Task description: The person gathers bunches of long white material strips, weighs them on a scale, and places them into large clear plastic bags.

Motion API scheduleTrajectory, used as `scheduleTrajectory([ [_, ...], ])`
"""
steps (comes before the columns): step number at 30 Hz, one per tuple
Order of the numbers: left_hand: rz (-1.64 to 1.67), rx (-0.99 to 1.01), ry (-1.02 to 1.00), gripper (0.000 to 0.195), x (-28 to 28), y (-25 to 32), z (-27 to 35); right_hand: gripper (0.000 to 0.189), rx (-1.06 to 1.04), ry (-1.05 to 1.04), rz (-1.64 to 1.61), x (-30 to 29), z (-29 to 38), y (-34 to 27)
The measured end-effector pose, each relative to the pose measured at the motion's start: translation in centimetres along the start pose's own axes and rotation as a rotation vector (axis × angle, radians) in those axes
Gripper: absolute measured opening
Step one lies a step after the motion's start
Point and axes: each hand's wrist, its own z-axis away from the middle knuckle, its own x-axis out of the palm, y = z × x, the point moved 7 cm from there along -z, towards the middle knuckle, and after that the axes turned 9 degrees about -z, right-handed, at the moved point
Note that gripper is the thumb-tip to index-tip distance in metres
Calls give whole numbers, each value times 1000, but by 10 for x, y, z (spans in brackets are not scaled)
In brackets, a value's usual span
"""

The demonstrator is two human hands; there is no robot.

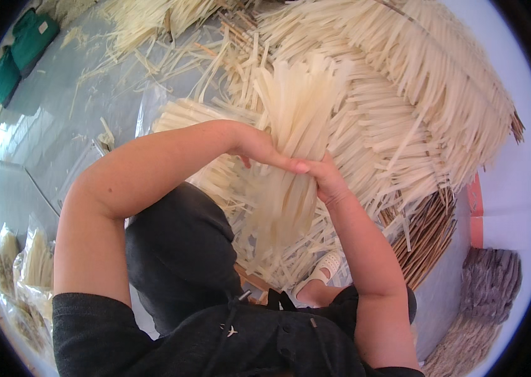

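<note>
A bundle of pale, flat dried strips [300,118] is gripped around its middle in front of me. My left hand [270,153] lies across the bundle from the left, its thumb on the front of the strips. Wrapped around the bundle's right side is my right hand [326,176], its thumb meeting the left one. The strips fan out above both hands and hang below them, where the lower ends look blurred. Some fingers of each hand are hidden behind the strips. More loose strips [289,268] lie beneath, around my foot in a light clog [326,271].
Large heaps of similar strips on thin sticks [388,103] spread to the right. Brown sticks [425,235] lie below them. Green bags [34,40] stand at the upper left, plastic-wrapped bundles [34,273] at the lower left, and a grey-brown stack [489,285] at the lower right.
</note>
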Motion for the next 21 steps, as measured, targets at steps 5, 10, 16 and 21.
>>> scheduleTrajectory([
  [5, 170, -57, -525, 87, 24, -76, 0, 61, 194, -30, -90, -11, -35, 78],
  [10, 26, -166, 145, 72, 17, -195, -27, 63, 420, 8, -266, -28, -57, 152],
  [16, -563, -367, 841, 36, -4, -257, -26, 66, 535, -22, -175, -40, -82, 180],
  [21, 829, -268, 949, 25, -44, -270, 15, 67, 551, -75, -42, -29, -99, 187],
])
